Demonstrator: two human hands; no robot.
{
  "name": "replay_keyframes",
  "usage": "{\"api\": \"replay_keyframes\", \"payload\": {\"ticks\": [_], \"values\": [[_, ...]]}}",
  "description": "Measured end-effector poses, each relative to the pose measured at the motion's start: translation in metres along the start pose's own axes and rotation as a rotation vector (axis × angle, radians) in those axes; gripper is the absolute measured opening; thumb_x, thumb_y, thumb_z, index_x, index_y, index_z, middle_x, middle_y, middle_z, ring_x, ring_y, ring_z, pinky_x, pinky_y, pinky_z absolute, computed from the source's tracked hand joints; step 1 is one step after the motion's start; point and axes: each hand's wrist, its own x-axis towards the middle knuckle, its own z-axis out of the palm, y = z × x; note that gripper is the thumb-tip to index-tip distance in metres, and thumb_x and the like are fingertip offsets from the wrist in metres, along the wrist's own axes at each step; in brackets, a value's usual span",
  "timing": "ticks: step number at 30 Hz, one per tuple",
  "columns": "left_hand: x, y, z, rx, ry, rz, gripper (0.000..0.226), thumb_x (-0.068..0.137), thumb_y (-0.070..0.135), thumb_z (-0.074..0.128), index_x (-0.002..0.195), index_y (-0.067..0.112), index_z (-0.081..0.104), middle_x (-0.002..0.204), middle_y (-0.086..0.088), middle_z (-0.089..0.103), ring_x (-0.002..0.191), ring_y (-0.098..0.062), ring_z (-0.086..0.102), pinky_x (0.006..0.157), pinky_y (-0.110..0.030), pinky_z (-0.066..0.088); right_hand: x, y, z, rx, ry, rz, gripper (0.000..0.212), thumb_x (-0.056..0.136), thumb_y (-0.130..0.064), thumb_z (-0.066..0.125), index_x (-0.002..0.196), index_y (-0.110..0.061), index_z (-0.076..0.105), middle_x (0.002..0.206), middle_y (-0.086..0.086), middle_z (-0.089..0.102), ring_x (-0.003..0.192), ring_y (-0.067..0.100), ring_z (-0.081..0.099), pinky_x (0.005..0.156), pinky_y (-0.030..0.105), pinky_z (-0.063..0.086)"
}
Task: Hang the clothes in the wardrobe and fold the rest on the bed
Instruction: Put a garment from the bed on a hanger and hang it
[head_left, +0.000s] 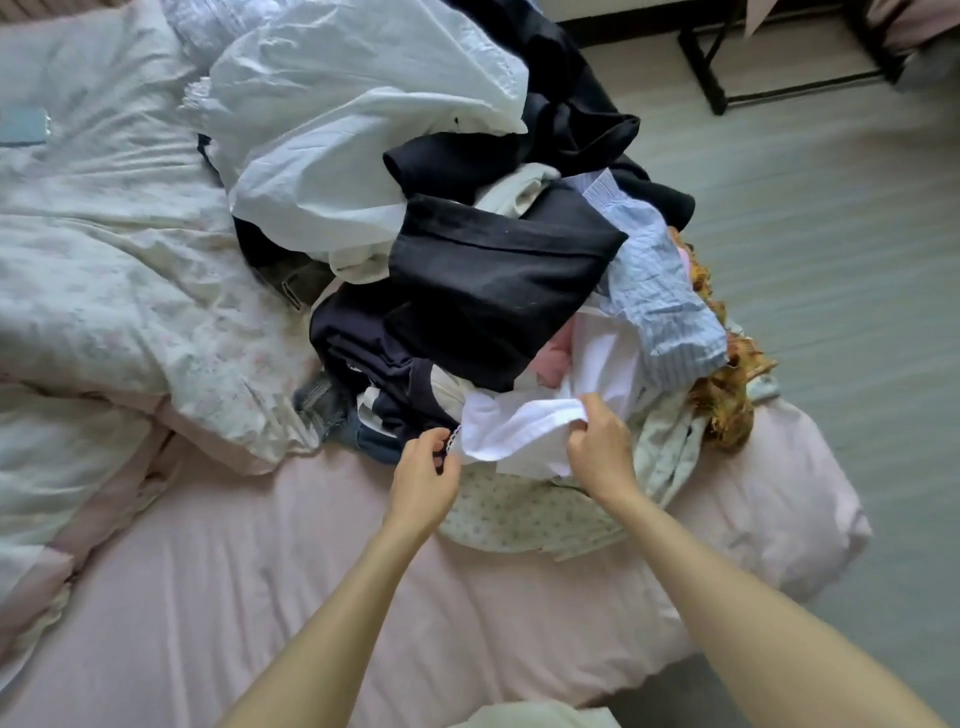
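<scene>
Clothes pile (467, 249) sits centre to upper-centre of frame, heaped on the pink bedsheet (234, 571) w/ nothing hung or folded yet by the look of it. Your right hand (600, 449) pinches the bunched edge of a thin white cotton garment (524, 431) at lower centre, fingers curled round the cloth. Your left hand (423, 478) is just beside it at the lace-trimmed hem, fingers curled in toward that edge; looks like a pinch on it, but contact is partly hidden.

Handling: the white piece should be light, soft, limp, no stiffness at all. It will sag and drag whatever lies on it. A black heavy-weave folded garment (493, 291) lies across its far part, so lift slowly or the pile shifts. Best hold is prob. at shoulders or a seam once you find them; the bunched edge gives grip but no shape.

Textures: a crinkled blue striped shirt (660, 296) right of centre, thin & creased. A big white crisp-looking sheet-like cloth (332, 130) at upper centre, billowy. A pale floral print fabric (524, 519) under your hands, soft and flat. A mustard patterned cloth (727, 395) at the right edge of the pile, hanging off toward the floor. A rumpled pale floral duvet (114, 280) fills the left of frame.
</scene>
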Motion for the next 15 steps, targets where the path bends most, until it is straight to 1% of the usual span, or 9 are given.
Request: {"api": "replay_keyframes", "payload": {"ticks": [3, 5, 6, 7, 9, 11, 13, 14, 15], "values": [[-0.01, 0.009, -0.006, -0.194, 0.004, -0.035, 0.037, 0.094, 0.029, 0.049, 0.13, 0.019, 0.048, 0.122, 0.004, 0.049, 0.101, -0.008, 0.05, 0.083, -0.024, 0.039, -0.049, -0.014, -0.006, 0.25, -0.061, -0.021, 0.03, 0.08, 0.012, 0.036, 0.099, 0.001, 0.057, 0.085, 0.012, 0.059, 0.079, 0.025, 0.053, 0.061, 0.028, 0.034], [-0.019, 0.012, -0.012, -0.273, -0.002, -0.058, 0.039, 0.095, 0.032, 0.049, 0.131, 0.018, 0.047, 0.123, 0.003, 0.051, 0.103, -0.011, 0.051, 0.087, -0.027, 0.042, -0.072, -0.021, -0.012, 0.412, -0.107, 0.06, 0.033, 0.08, 0.014, 0.034, 0.097, -0.001, 0.059, 0.084, 0.006, 0.059, 0.075, 0.016, 0.052, 0.058, 0.017, 0.039], [-0.025, 0.012, -0.016, -0.298, -0.016, -0.072, 0.039, 0.095, 0.033, 0.048, 0.131, 0.017, 0.047, 0.123, 0.002, 0.052, 0.105, -0.012, 0.051, 0.089, -0.03, 0.044, -0.082, -0.022, -0.016, 0.473, -0.13, 0.096, 0.034, 0.08, 0.015, 0.033, 0.096, 0.0, 0.059, 0.083, 0.005, 0.058, 0.073, 0.013, 0.051, 0.057, 0.011, 0.039], [-0.029, 0.011, -0.018, -0.321, -0.034, -0.091, 0.04, 0.095, 0.033, 0.048, 0.131, 0.017, 0.046, 0.122, 0.002, 0.052, 0.104, -0.013, 0.052, 0.09, -0.032, 0.046, -0.09, -0.023, -0.02, 0.512, -0.157, 0.115, 0.034, 0.08, 0.016, 0.032, 0.096, 0.003, 0.059, 0.081, 0.006, 0.057, 0.071, 0.013, 0.049, 0.055, 0.009, 0.037], [-0.038, 0.008, -0.022, -0.384, -0.094, -0.145, 0.043, 0.094, 0.037, 0.049, 0.132, 0.017, 0.044, 0.115, 0.004, 0.052, 0.096, -0.012, 0.054, 0.087, -0.034, 0.048, -0.11, -0.022, -0.024, 0.533, -0.233, 0.129, 0.032, 0.08, 0.017, 0.032, 0.095, 0.01, 0.059, 0.08, 0.008, 0.055, 0.069, 0.015, 0.047, 0.055, 0.013, 0.035], [-0.051, 0.005, -0.023, -0.424, -0.19, -0.188, 0.049, 0.092, 0.041, 0.051, 0.133, 0.017, 0.039, 0.111, 0.006, 0.049, 0.092, -0.012, 0.052, 0.082, -0.034, 0.047, -0.143, -0.021, -0.021, 0.574, -0.333, 0.141, 0.033, 0.08, 0.017, 0.033, 0.088, 0.005, 0.063, 0.075, 0.007, 0.057, 0.068, 0.013, 0.048, 0.057, 0.018, 0.036], [-0.061, 0.001, -0.018, -0.382, -0.272, -0.193, 0.061, 0.091, 0.042, 0.054, 0.141, 0.015, 0.03, 0.126, 0.005, 0.043, 0.11, -0.014, 0.048, 0.09, -0.033, 0.042, -0.175, -0.015, -0.015, 0.629, -0.453, 0.165, 0.034, 0.078, 0.012, 0.038, 0.079, -0.008, 0.065, 0.07, -0.001, 0.061, 0.066, 0.007, 0.054, 0.059, 0.017, 0.04], [-0.066, 0.0, -0.014, -0.374, -0.304, -0.193, 0.067, 0.091, 0.04, 0.056, 0.144, 0.015, 0.025, 0.135, 0.003, 0.039, 0.119, -0.016, 0.045, 0.097, -0.033, 0.04, -0.186, -0.011, -0.013, 0.654, -0.493, 0.187, 0.032, 0.079, 0.009, 0.04, 0.078, -0.012, 0.065, 0.071, -0.002, 0.063, 0.068, 0.006, 0.056, 0.061, 0.016, 0.041], [-0.075, -0.003, -0.01, -0.363, -0.341, -0.201, 0.07, 0.09, 0.036, 0.059, 0.145, 0.015, 0.022, 0.14, 0.0, 0.036, 0.121, -0.017, 0.044, 0.101, -0.034, 0.039, -0.199, -0.005, -0.011, 0.667, -0.502, 0.215, 0.031, 0.082, 0.009, 0.041, 0.08, -0.012, 0.064, 0.074, -0.001, 0.064, 0.071, 0.008, 0.057, 0.063, 0.017, 0.042]]}}
